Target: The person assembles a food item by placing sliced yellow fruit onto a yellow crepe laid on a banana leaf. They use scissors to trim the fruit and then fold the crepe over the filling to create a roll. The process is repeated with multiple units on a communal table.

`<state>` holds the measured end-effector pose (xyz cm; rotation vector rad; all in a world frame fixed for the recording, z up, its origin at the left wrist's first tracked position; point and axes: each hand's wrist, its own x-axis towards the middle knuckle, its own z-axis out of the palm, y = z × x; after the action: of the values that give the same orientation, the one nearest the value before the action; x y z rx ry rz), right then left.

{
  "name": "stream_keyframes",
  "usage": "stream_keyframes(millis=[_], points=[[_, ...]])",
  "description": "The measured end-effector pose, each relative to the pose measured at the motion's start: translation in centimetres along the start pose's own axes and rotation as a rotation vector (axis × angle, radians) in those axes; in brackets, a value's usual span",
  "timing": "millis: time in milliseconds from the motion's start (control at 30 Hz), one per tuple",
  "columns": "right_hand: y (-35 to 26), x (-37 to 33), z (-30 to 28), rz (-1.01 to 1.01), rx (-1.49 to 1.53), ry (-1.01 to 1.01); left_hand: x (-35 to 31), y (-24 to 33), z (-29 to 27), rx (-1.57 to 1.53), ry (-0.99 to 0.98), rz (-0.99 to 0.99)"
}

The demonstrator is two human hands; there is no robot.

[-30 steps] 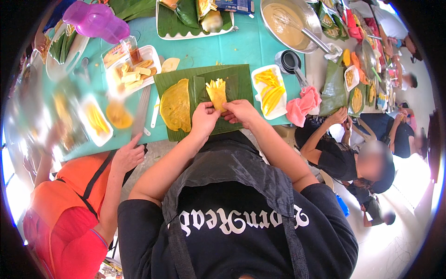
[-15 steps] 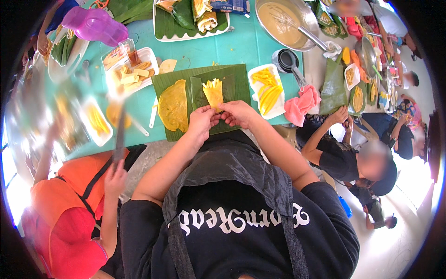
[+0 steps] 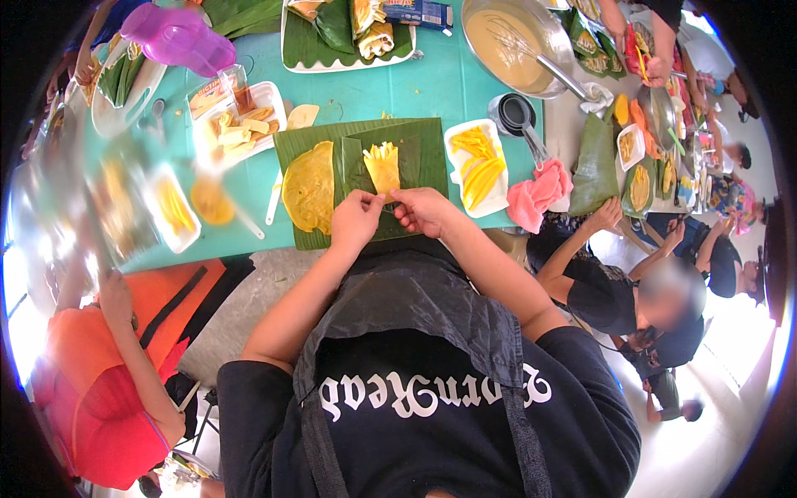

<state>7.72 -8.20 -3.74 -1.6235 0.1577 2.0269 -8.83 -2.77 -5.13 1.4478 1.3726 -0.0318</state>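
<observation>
Filled roll: a yellow, cone-shaped crepe roll (image 3: 382,170) stuffed with pale strips is held just beyond the fingertips, its wide end pointed away from the body.
Left hand: the roll's narrow end is pinched at its left by the left hand (image 3: 357,217).
Right hand: the same end is pinched at its right by the right hand (image 3: 422,211), fingers curled.
Leaf: a flat green banana leaf (image 3: 427,149) is spread beneath.
Flat crepe: a thin yellow crepe (image 3: 307,191) is laid to the left.
Tray: yellow strips (image 3: 481,176) are held in a white foam tray (image 3: 492,205) to the right.

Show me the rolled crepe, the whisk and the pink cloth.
Rolled crepe (image 3: 382,174): head view, middle of its wrap.
Whisk (image 3: 554,69): head view, on its handle.
Pink cloth (image 3: 538,197): head view, its crumpled middle.
</observation>
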Motion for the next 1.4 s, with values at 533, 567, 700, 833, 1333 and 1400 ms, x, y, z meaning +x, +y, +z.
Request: stream_keyframes(millis=[533, 567, 700, 833, 1333, 1400], points=[[0.2, -2.9, 0.7, -0.163, -0.238, 0.190, -0.5, 1.0, -0.1, -0.044, 0.328, 0.306], [0.6, -2.6, 0.5, -0.308, -0.400, 0.312, -0.4, 1.0, -0.2, -0.035, 0.337, 0.323], [0.5, -1.5, 0.4, -0.715, -0.714, 0.601, 0.0, 1.3, -0.6, -0.006, 0.295, 0.259], [-0.5, 0.9, -0.1, -0.888, -0.673, 0.596, 0.1, 1.9, -0.5, -0.093, 0.281, 0.230], [-2.2, 0.6, 1.9, -0.597, -0.790, 0.561, 3.0, 0.7, 0.6, -0.232, 0.296, 0.129], [-2.3, 0.5, 1.9, -0.586, -0.795, 0.571, 3.1, 0.9, 0.6, -0.249, 0.278, 0.117]])
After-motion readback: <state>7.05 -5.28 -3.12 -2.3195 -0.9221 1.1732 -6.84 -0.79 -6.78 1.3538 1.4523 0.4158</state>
